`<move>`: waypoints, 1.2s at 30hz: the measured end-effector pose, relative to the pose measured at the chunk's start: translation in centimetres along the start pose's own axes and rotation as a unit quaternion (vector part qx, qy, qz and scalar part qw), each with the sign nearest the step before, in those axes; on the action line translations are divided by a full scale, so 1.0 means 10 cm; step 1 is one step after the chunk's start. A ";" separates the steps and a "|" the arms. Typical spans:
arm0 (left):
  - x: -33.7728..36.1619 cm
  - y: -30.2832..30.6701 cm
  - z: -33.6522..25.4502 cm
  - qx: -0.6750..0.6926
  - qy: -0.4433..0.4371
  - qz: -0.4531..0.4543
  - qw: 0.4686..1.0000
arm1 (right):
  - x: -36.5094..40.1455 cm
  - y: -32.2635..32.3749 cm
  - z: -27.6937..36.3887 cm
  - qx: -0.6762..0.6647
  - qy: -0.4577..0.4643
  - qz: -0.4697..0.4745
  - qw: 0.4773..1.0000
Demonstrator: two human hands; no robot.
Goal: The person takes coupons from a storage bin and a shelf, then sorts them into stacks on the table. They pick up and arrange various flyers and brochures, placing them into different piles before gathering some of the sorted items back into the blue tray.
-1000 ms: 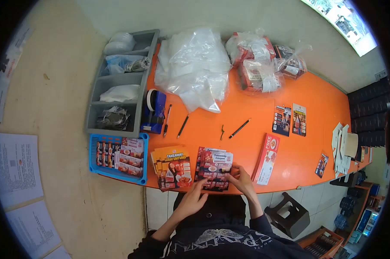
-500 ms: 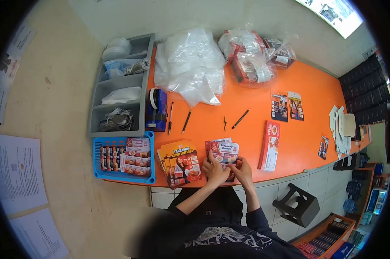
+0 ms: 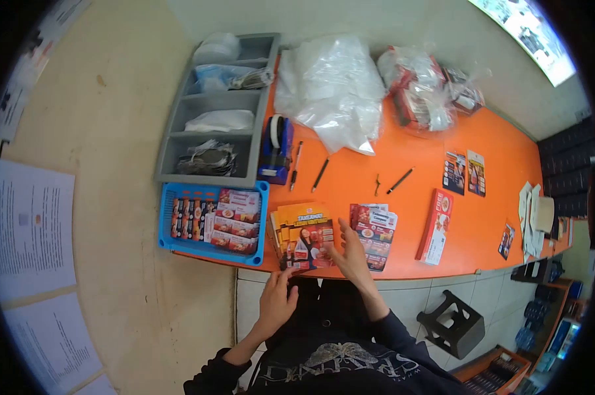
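Observation:
A stack of orange "Takeaway" leaflets (image 3: 310, 240) lies near the table's front edge, its top leaflet showing a person in red. My left hand (image 3: 277, 304) is at the stack's lower edge, fingers apart, fingertips at or just beside the leaflet's bottom corner. On the other side, my right hand (image 3: 354, 260) is open, its thumb by the stack's right edge and its index finger pointing up between the two piles. Just right of it lies a small pile of Takeaway coupons (image 3: 379, 240), slightly fanned, partly behind that hand.
To the left sit a blue basket (image 3: 261, 227) of coupons and a grey divided tray (image 3: 208, 179). Behind are a tape dispenser (image 3: 275, 151), pens, clear plastic bags (image 3: 330, 85) and bagged red packs (image 3: 416, 92). A red "FREE" coupon pad (image 3: 435, 227) lies right; a stool (image 3: 452, 322) stands beyond the edge.
Both hands have left the coupon pile, which now lies on the table. They moved left to the leaflet stack, whose top leaflet now shows a person instead of food. The view shifted.

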State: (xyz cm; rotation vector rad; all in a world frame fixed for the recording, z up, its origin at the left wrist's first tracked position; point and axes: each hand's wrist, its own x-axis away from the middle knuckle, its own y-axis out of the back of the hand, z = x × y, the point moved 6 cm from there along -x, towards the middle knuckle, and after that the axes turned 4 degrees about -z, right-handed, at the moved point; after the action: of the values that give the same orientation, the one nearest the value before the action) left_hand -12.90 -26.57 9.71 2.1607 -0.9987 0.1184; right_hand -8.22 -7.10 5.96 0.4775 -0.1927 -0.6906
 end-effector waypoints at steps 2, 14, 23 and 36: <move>-0.01 0.05 0.00 -0.061 -0.069 -0.086 0.992 | -0.09 -0.23 -0.03 0.025 -0.004 -0.026 0.999; -0.15 -0.04 0.12 -0.137 -0.078 -0.179 0.971 | -0.34 0.15 -0.23 -0.144 -0.267 0.053 0.951; -0.08 -0.10 0.02 0.550 0.038 0.015 0.834 | 0.02 0.60 -0.05 -0.260 -0.271 0.066 0.925; 0.22 0.33 0.47 0.552 0.137 -0.171 0.805 | 0.10 -0.18 0.43 -0.310 -0.260 0.281 0.870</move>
State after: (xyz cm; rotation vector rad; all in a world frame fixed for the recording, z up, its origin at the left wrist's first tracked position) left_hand -14.59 -32.43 9.04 3.1776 -0.3132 1.0254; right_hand -9.87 -10.49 8.88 -0.3968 -0.5697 -0.2554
